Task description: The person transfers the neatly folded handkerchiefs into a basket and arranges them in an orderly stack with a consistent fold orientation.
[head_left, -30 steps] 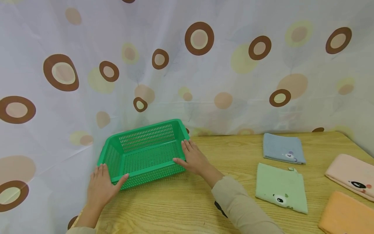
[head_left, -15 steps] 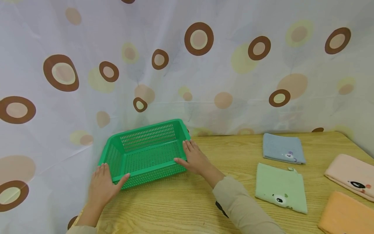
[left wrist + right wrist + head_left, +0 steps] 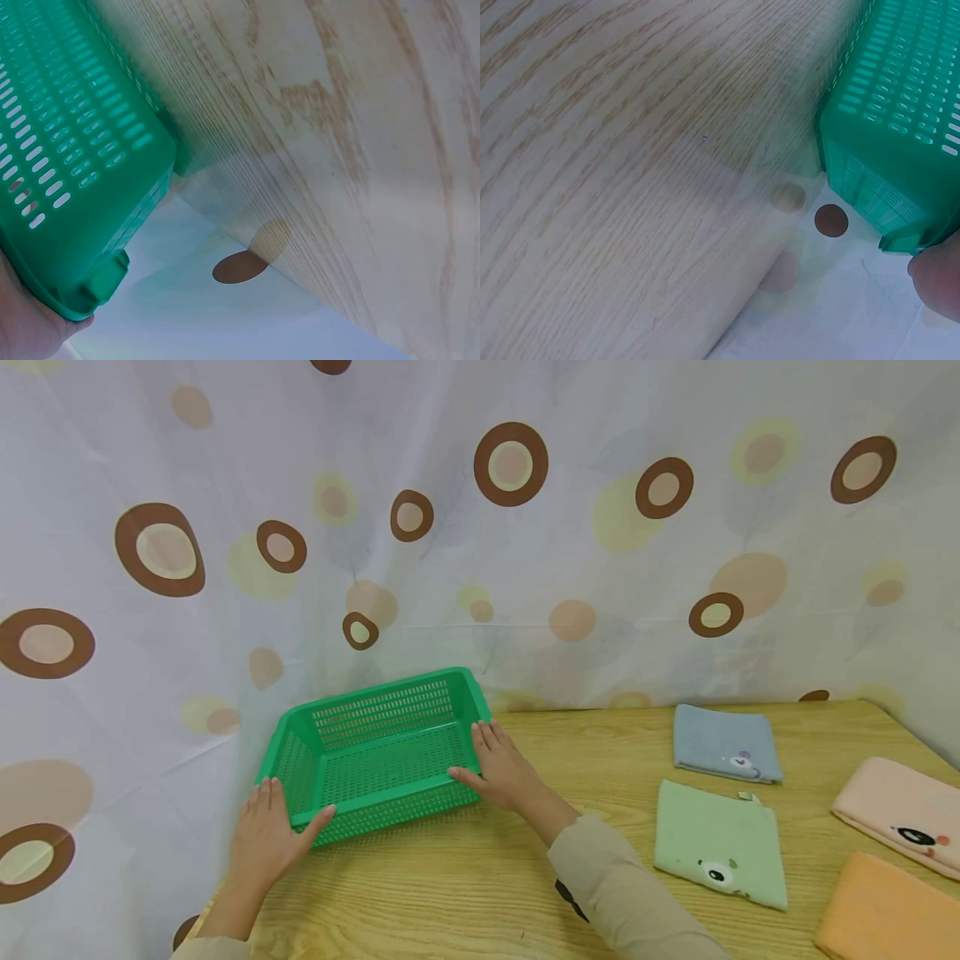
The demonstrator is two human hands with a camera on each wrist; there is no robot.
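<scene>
A green plastic basket (image 3: 390, 796) with slotted walls stands on the wooden table against the curtain, with nothing inside it. At its front left corner my left hand (image 3: 264, 837) rests on the rim, fingers extended and thumb lying along the front edge. My right hand (image 3: 504, 768) lies on the right end of the rim in the same way, its thumb over the front corner. From the left wrist, the basket's slotted side (image 3: 82, 165) fills the upper left, with part of the hand (image 3: 30, 322) at the rim. The right wrist view shows a fingertip (image 3: 939, 281) at the rim.
Folded cloths lie on the table (image 3: 420, 893) to the right: a blue one (image 3: 723, 739), a green one (image 3: 720, 835), a pink one (image 3: 900, 802) and an orange one (image 3: 892, 910). A patterned curtain (image 3: 570, 560) rises behind the table and along its left side.
The basket has shifted very slightly to the right, with both hands keeping their places on its rim. The cloths lie as before.
</scene>
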